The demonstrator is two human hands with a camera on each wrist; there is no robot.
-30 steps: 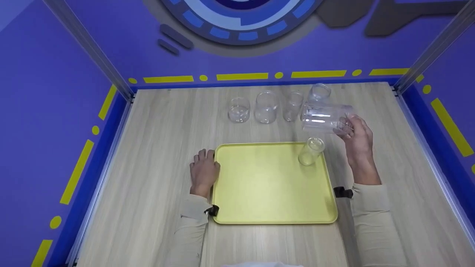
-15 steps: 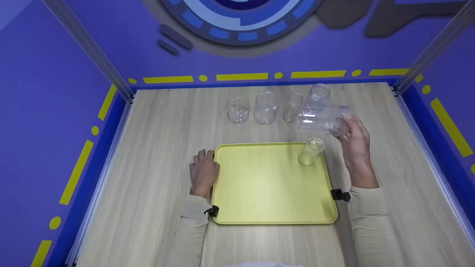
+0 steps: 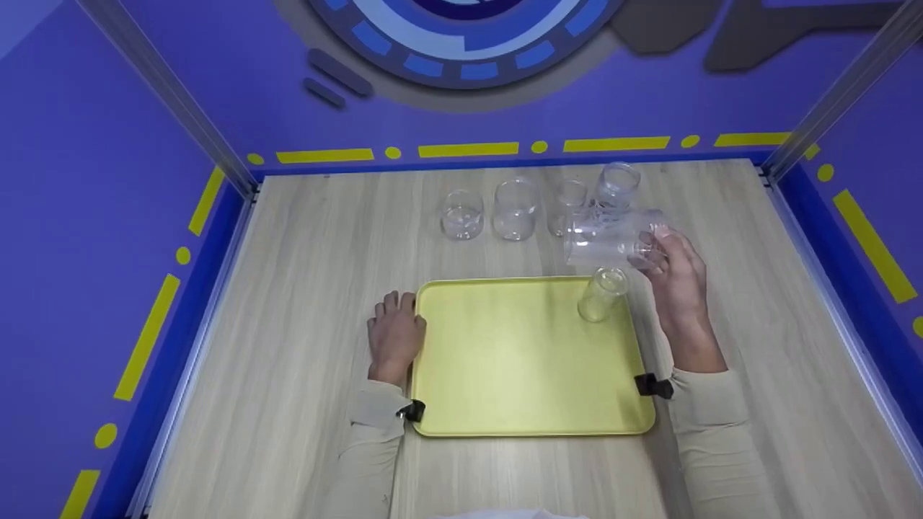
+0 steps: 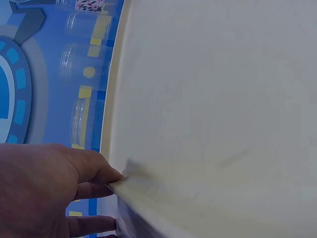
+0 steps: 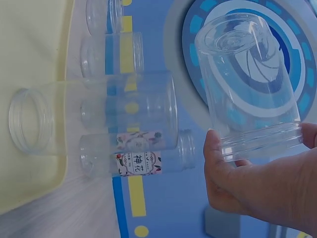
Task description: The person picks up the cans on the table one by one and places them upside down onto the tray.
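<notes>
Right-hand fingers (image 5: 216,157) grip a clear jar (image 3: 606,239) by its mouth, long axis crosswise, base leftward.

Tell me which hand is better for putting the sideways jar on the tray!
Probably the right hand: its grip is on the big clear jar, near the far right corner of the yellow tray. The left hand is at the tray's far left corner, away from that jar.

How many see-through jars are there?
6. On the table behind the tray stand four: a short jar, a bigger jar, a slim jar and a far-right jar. Another jar is on the tray, and the right hand holds the last jar.
</notes>
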